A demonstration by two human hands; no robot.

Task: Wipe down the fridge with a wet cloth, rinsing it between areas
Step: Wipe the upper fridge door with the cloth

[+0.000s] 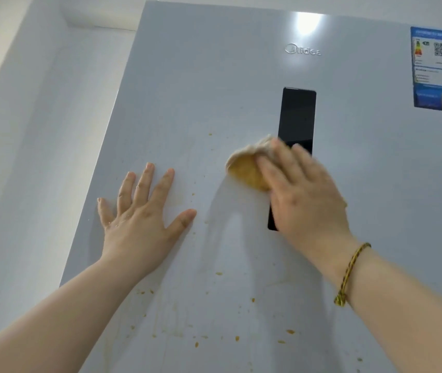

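1. The left hand (139,224), released with fingers spread, rests flat on the pale grey metal fridge door (201,90).
2. Small orange specks (290,331) dot the door around and below the hands.
3. The right hand (303,195), fingers laid straight, presses a bunched beige-and-yellow cloth (246,168) against the door, overlapping the tall black glass panel (296,117).
4. A blue rectangular paper label (435,68) sits at the top right.

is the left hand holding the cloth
No, the left hand lies flat on the fridge door; the right hand presses the cloth.
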